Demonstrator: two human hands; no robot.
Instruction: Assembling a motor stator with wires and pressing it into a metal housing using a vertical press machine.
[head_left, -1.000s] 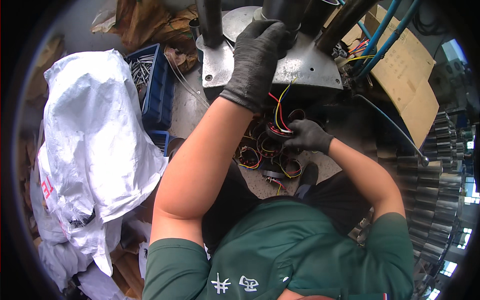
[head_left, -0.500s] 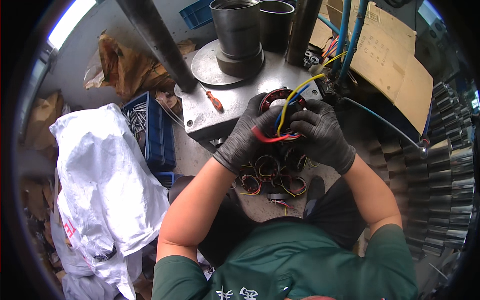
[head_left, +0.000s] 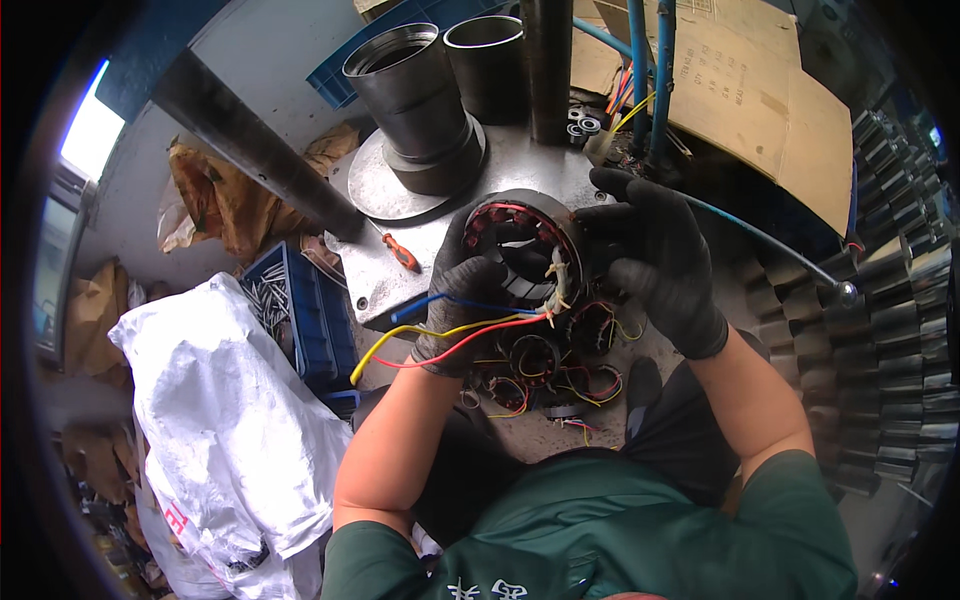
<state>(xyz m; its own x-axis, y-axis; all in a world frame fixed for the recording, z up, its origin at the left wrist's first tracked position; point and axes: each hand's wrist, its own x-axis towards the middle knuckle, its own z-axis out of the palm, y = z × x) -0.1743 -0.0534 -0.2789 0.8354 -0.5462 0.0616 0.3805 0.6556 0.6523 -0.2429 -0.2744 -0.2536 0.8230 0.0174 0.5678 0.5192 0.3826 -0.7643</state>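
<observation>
A motor stator (head_left: 548, 212), a dark ring with reddish windings inside, is up in front of the metal press table. My left hand (head_left: 452, 285), in a black glove, grips its left side, with the thumb at the inner edge. From the ring's lower right, a bundle of blue, yellow and red lead wires (head_left: 440, 332) runs leftward over my left wrist. My right hand (head_left: 660, 262), also black-gloved, is beside the ring's right side with fingers spread. Whether its fingertips touch the ring is hard to see.
Several wired stators (head_left: 533, 358) lie on the floor below my hands. On the press table (head_left: 378, 275) are an orange screwdriver (head_left: 401, 253) and a steel cylinder (head_left: 405, 110). A blue bin (head_left: 318, 330) and white sack (head_left: 235, 410) stand left; stacked metal sleeves (head_left: 850, 330) and a blue-handled rod (head_left: 770, 242) are right.
The stator has been turned, so its wires now trail left over my left wrist instead of lying across its middle. My right hand has spread its fingers and moved off the wires. The view has shifted.
</observation>
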